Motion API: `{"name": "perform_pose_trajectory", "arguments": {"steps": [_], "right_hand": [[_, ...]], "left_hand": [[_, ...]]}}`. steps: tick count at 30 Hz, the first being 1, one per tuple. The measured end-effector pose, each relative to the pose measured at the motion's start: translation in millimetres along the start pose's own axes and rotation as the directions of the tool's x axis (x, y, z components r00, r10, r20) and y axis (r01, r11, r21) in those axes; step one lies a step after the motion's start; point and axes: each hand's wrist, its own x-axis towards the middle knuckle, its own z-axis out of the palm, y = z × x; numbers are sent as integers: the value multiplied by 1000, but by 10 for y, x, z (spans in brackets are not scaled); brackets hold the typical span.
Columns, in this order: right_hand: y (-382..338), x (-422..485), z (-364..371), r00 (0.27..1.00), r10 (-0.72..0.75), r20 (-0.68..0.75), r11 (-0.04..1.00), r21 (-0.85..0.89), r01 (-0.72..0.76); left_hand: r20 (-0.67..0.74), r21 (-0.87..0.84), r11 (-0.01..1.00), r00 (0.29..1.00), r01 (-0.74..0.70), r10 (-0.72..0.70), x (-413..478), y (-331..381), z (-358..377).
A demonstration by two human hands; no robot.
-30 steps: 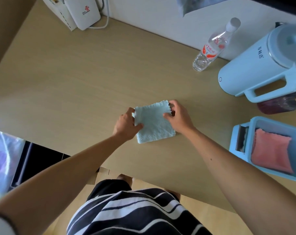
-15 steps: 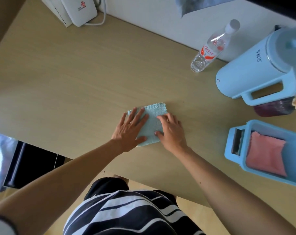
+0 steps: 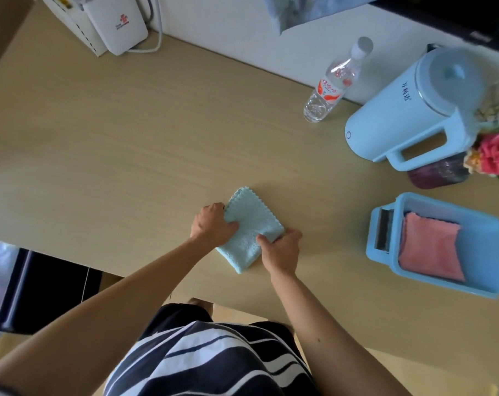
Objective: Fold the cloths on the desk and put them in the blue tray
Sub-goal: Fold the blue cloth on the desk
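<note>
A folded light blue cloth [image 3: 249,228] lies on the wooden desk [image 3: 128,144] near its front edge, turned like a diamond. My left hand [image 3: 212,225] grips its left edge, thumb on top. At the cloth's right corner my right hand [image 3: 281,248] pinches the fabric between thumb and fingers. To the right stands the blue tray [image 3: 482,261] with a folded pink cloth [image 3: 429,250] lying inside it.
A light blue kettle [image 3: 408,110] and a clear water bottle [image 3: 332,84] stand at the back right. Behind the tray sit a dark jar [image 3: 439,172] and pink flowers [image 3: 496,155]. A white router box [image 3: 116,24] is at the back left.
Both hands lay flat pressing the cloth half a second ago; now they grip its left edge and right corner. The cloth has turned to a diamond angle.
</note>
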Motion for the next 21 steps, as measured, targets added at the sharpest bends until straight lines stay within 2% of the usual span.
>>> {"name": "perform_pose_trajectory", "arguments": {"steps": [4,8,10,13,15,16,18,21], "right_hand": [[-17,4,-32,994,97,55,963,249,-108],[-3,-32,-163,997,69,35,947,312,-76],[-4,-81,-243,995,65,74,925,368,-88],[38,-124,-441,965,107,240,841,496,-217],[53,-157,-650,898,86,430,708,608,-359],[43,-174,-779,876,39,480,648,655,-389],[18,-229,-1093,901,-77,426,566,763,-312],[24,-276,-1698,964,-233,128,511,859,10]], "left_hand": [[46,-238,970,998,42,-32,-175,20,47],[73,-407,913,997,32,-2,-382,95,50],[88,-517,856,995,0,53,-515,197,18],[83,-622,778,981,-88,177,-767,485,-79],[65,-695,707,967,-134,247,-953,712,-150],[59,-738,659,960,-142,273,-1045,834,-179],[57,-798,583,944,-154,326,-1226,1086,-216],[34,-828,524,914,-201,404,-1465,1495,-179]]}}
